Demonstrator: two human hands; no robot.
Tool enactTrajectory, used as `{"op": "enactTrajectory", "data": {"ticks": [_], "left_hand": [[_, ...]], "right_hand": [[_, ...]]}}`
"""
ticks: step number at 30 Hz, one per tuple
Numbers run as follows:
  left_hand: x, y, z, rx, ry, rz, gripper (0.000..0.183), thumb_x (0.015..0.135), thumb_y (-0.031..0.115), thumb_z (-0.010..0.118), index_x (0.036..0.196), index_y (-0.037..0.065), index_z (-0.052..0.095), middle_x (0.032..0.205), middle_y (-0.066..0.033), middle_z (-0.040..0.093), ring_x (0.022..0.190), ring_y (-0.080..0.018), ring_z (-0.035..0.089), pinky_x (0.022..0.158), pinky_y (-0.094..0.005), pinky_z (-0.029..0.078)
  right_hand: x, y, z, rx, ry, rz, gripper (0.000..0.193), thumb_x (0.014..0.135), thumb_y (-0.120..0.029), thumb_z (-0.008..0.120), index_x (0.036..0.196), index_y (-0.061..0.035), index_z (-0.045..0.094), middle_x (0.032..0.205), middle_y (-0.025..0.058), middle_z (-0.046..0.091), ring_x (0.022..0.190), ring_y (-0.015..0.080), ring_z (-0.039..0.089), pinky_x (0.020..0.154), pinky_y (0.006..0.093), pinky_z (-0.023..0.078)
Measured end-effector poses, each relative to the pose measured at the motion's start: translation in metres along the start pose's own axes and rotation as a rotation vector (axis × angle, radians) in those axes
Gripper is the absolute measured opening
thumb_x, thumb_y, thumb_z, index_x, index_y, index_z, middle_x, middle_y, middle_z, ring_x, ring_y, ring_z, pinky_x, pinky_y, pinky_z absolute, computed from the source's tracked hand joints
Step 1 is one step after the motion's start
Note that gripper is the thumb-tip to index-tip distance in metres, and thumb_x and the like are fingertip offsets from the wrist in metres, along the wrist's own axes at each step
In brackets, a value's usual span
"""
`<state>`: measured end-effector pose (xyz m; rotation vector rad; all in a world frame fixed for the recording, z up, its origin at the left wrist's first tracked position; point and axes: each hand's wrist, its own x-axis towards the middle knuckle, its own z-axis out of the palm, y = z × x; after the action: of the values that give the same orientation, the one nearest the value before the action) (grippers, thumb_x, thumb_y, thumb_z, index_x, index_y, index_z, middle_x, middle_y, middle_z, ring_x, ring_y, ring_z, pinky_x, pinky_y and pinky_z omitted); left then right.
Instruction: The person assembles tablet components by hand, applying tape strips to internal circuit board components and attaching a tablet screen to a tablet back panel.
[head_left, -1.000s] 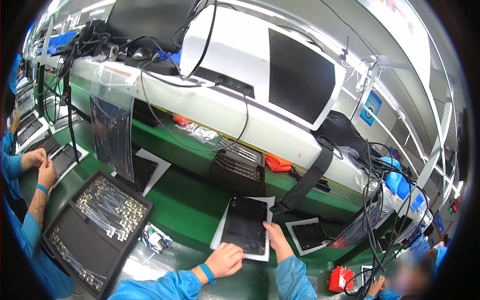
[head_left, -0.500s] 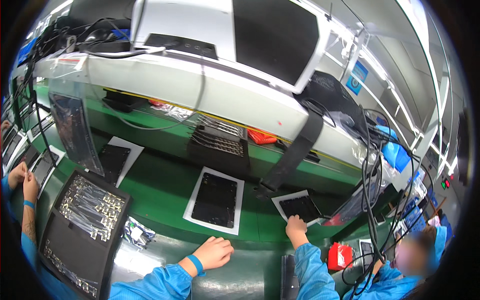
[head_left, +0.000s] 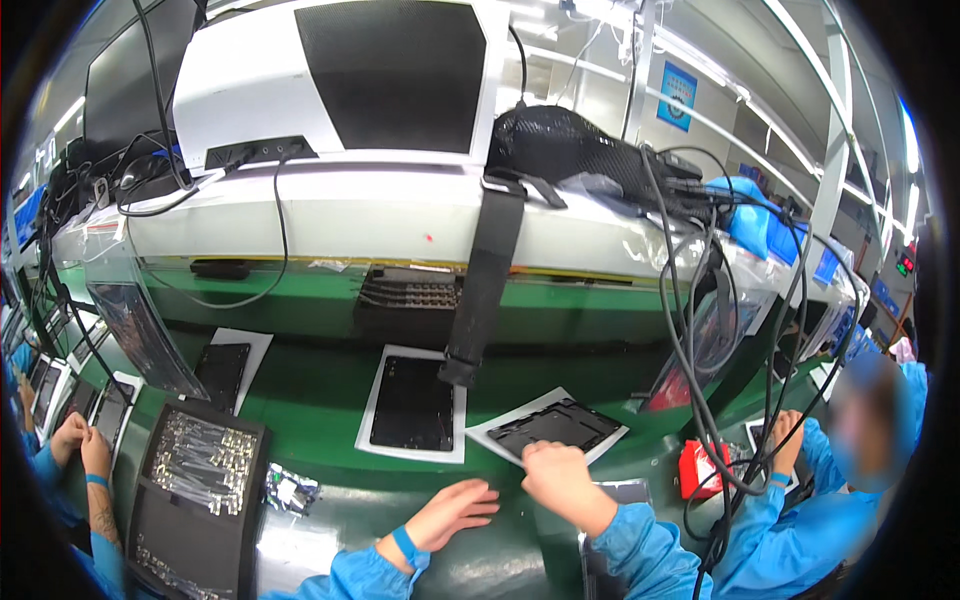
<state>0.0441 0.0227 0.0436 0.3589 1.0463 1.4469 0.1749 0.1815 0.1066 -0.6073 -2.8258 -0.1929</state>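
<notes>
My left hand [head_left: 455,512], with a blue band at the wrist, hovers over the bench with its fingers stretched out and nothing in them. My right hand [head_left: 565,487] is closed at the near edge of a white sheet [head_left: 487,433]; its fingertips are partly hidden. On that sheet lies a flat black tablet-sized panel [head_left: 560,425], turned at an angle. Left of it, a second black panel [head_left: 412,405] rests on its own white sheet [head_left: 371,432]. Farther left is another dark panel [head_left: 222,375] on white.
A black tray [head_left: 180,545] of small flex-cable parts [head_left: 200,462] stands at left beside a small plastic bag [head_left: 290,490]. A black strap [head_left: 485,270] hangs from the shelf. Cables [head_left: 690,370] dangle at right near a red box [head_left: 700,470]. Co-workers sit on both sides.
The right hand has drawn the angled sheet and its panel leftward and nearer. My left hand's fingers have straightened. The view has also shifted.
</notes>
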Motion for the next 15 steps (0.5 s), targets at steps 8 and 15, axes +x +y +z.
{"op": "enactTrajectory", "data": {"ticks": [8,15], "left_hand": [[-0.013,-0.025,-0.020,0.003,0.327,0.459,0.032,0.086,-0.003,0.060,0.118,-0.002,0.060,0.106,-0.0097,0.069,0.091,-0.0208,0.067,0.084,-0.0359,0.056],[-0.061,0.038,-0.076,0.267,0.011,0.062,0.043,0.083,-0.005,0.061,0.127,-0.008,0.057,0.115,-0.0139,0.068,0.102,-0.0210,0.067,0.093,-0.0340,0.053]], "right_hand": [[-0.080,-0.086,-0.054,0.299,-0.025,-0.102,0.018,0.081,-0.022,0.067,0.089,-0.0057,0.064,0.086,0.0094,0.066,0.079,0.0266,0.069,0.064,0.0375,0.056],[-0.173,0.003,-0.072,0.641,0.139,0.565,0.019,0.081,-0.016,0.073,0.093,-0.0029,0.069,0.074,0.0100,0.068,0.061,0.0227,0.064,0.056,0.0336,0.049]]}}
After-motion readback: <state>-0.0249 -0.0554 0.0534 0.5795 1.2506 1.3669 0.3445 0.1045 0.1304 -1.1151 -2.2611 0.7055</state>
